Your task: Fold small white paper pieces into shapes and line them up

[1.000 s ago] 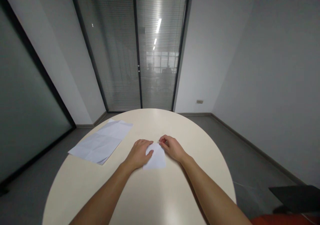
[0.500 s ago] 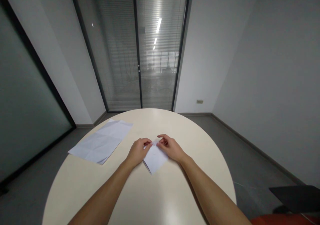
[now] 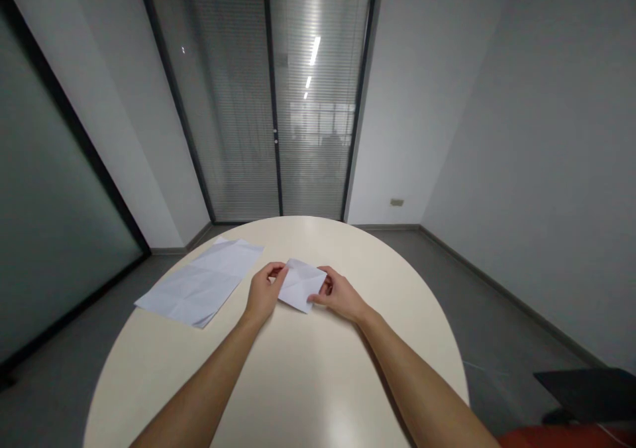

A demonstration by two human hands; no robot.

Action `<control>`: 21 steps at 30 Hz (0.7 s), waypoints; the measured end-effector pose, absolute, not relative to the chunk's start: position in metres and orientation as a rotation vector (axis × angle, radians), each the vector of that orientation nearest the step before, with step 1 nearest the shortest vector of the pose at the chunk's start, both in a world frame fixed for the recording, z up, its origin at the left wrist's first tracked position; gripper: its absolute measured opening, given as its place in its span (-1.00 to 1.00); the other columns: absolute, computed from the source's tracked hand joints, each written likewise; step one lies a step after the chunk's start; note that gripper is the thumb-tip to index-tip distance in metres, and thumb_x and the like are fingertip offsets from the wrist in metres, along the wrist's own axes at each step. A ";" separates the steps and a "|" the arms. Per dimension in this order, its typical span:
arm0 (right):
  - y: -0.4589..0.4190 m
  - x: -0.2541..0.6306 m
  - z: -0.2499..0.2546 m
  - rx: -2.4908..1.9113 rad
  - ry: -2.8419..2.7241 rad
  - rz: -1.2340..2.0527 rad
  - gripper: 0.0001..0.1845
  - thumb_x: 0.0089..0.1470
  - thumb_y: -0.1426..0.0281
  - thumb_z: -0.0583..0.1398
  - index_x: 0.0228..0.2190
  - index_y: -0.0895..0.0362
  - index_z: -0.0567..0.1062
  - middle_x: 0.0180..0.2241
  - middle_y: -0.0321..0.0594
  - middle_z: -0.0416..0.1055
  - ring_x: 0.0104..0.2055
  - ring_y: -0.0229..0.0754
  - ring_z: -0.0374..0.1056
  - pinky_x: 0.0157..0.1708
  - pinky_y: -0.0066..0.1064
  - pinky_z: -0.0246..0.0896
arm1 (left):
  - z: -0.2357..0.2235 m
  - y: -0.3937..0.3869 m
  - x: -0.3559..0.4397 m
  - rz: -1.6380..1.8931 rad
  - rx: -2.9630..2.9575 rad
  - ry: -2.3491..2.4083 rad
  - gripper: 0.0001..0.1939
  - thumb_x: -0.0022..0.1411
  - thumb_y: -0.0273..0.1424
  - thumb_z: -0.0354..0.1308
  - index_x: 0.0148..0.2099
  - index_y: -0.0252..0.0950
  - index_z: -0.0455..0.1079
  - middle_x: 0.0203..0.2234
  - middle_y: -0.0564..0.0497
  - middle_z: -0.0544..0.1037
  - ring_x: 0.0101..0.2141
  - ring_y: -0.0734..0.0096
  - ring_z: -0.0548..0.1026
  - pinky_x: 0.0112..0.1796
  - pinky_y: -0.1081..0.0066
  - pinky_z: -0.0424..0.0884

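Observation:
A small folded sheet of white paper with diagonal creases is held just above the round cream table, its face tilted up towards me. My left hand pinches its left edge with curled fingers. My right hand grips its lower right corner between thumb and fingers. Both forearms reach in from the near edge of the table.
A stack of larger creased white sheets lies on the table's left side, close to the rim. Behind the table stand glass doors with blinds. A dark object and something red sit at the lower right, off the table.
The folded paper lay flat under both hands one second ago. It has since been turned, lifted off the table and opened out wider between the two hands, which moved slightly away from me.

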State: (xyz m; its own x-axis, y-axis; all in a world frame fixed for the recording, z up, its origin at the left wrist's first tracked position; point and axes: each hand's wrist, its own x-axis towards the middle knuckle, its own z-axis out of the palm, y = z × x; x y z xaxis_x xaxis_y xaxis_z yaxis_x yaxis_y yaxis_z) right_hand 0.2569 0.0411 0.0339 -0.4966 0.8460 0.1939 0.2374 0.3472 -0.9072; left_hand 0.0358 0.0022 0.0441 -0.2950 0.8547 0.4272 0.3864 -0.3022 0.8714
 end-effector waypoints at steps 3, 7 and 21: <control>0.041 0.256 0.033 -0.933 -1.948 1.144 -0.46 -0.13 0.30 0.44 -0.10 0.15 0.46 -0.46 -0.40 0.38 -0.44 -0.27 0.27 -0.43 -0.46 0.16 | 0.043 0.003 0.036 1.646 1.527 1.531 -0.69 0.20 -0.15 0.19 -0.21 -0.29 0.54 -0.32 -0.06 0.64 -0.30 0.26 0.55 -0.28 0.36 0.40; 0.042 0.256 0.034 -0.960 -2.019 1.062 -0.76 -0.03 0.31 0.36 -0.33 0.19 0.52 -0.50 -0.39 0.35 -0.46 -0.30 0.21 -0.45 -0.47 0.07 | 0.039 0.005 0.035 1.652 1.530 1.500 -0.69 0.20 -0.14 0.20 -0.20 -0.28 0.53 -0.30 -0.07 0.64 -0.26 0.25 0.55 -0.21 0.33 0.40; 0.045 0.270 0.047 -1.031 -2.216 0.532 -0.81 0.02 0.54 0.22 -0.36 0.08 0.63 -0.31 -0.23 0.52 -0.26 -0.18 0.39 -0.26 -0.41 0.19 | 0.042 -0.009 0.022 1.195 2.084 1.628 -0.82 0.17 -0.46 0.12 -0.20 -0.21 0.51 -0.24 0.00 0.64 -0.15 0.21 0.54 -0.01 0.25 0.37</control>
State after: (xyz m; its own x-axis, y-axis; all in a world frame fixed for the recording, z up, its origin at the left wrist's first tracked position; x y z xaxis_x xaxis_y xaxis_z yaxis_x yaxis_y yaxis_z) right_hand 0.2700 0.0454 0.0471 -0.4959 0.7852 0.3709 0.5312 0.6122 -0.5857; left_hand 0.0218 -0.0093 0.0421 0.0454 0.8921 0.4496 0.6962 -0.3510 0.6262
